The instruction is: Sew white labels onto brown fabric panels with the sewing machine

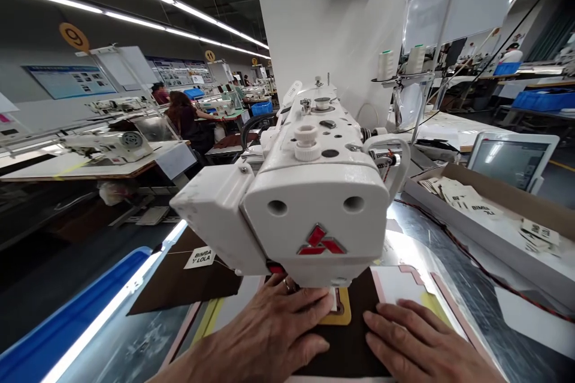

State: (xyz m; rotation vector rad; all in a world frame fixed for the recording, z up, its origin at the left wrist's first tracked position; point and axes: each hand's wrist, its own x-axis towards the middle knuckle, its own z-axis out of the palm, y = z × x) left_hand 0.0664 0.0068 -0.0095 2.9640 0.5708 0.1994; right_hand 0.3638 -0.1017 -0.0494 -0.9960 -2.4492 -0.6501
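Note:
Under the head of a white sewing machine (314, 209) lies a dark brown fabric piece (350, 347). A yellow frame (344, 311) rests on it below the needle area, which the machine head mostly hides. My left hand (278, 323) lies flat at the frame's left side, fingers spread, a ring on one finger. My right hand (413, 338) rests open on the fabric's right edge and the white template (393, 284). Another brown piece (179, 281), with a white label (200, 257) reading BIMBA Y LOLA, lies to the left.
A box (507, 251) of labels stands at the right, with a tablet screen (512, 158) behind it. Thread cones (385, 66) stand at the back right. A blue bin (81, 317) is at the lower left. People sit at other machines further back.

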